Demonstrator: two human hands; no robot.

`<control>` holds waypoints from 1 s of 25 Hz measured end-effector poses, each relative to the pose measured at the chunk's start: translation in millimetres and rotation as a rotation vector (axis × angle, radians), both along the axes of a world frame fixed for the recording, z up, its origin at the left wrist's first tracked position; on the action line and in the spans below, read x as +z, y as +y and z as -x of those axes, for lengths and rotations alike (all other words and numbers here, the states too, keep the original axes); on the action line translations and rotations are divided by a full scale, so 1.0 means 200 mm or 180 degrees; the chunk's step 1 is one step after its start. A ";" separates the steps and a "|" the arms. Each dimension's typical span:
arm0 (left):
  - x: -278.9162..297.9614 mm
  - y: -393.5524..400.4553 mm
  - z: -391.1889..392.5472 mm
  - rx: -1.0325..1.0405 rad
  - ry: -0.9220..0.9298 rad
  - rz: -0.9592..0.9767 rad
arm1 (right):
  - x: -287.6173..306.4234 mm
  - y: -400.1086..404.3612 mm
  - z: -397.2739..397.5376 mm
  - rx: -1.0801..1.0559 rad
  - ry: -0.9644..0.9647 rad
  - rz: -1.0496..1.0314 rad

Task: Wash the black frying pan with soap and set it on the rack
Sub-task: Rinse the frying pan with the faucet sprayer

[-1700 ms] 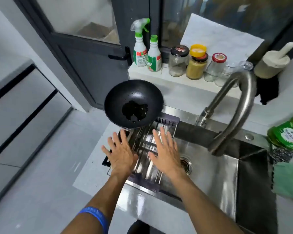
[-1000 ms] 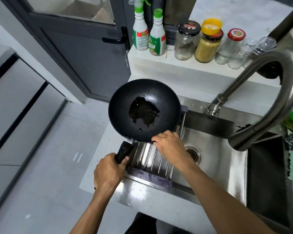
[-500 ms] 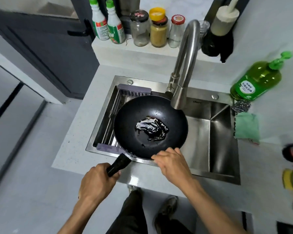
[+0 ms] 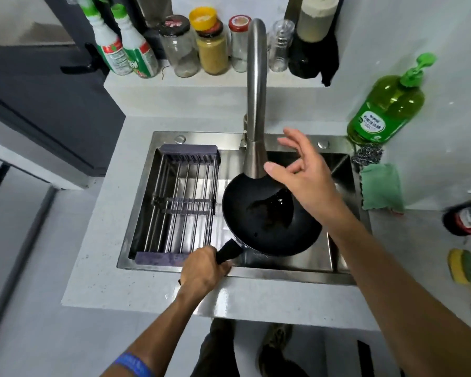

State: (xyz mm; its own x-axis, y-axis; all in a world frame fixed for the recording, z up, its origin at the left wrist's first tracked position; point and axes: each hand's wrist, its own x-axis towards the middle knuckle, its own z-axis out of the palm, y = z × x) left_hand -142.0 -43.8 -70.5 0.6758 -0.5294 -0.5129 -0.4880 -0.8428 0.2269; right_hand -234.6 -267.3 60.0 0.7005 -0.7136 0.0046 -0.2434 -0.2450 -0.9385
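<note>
The black frying pan [image 4: 259, 227] sits low in the steel sink [image 4: 291, 258], right under the faucet spout [image 4: 254, 110], with a dark puddle in its bottom. My left hand [image 4: 203, 270] grips the pan's black handle at the sink's front edge. My right hand [image 4: 302, 175] hovers above the pan's far right side, fingers spread, holding nothing. The metal rack [image 4: 182, 202] spans the left part of the sink with nothing on it. A green soap pump bottle [image 4: 386, 104] stands on the counter at the back right.
A steel scourer [image 4: 366, 156] and a green cloth [image 4: 381, 186] lie at the sink's right edge. Spray bottles and jars [image 4: 210, 44] line the back ledge. More bottles and a yellow-green sponge [image 4: 465, 270] sit blurred at the far right.
The pan moved off the rack to the right and down into the sink under the faucet. My right hand let go of the pan's rim and rose, fingers open.
</note>
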 end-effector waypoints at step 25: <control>0.23 -0.99 -0.65 0.0623 0.0506 0.2106 | -0.12 -0.43 -0.08 -0.1020 0.0756 0.0530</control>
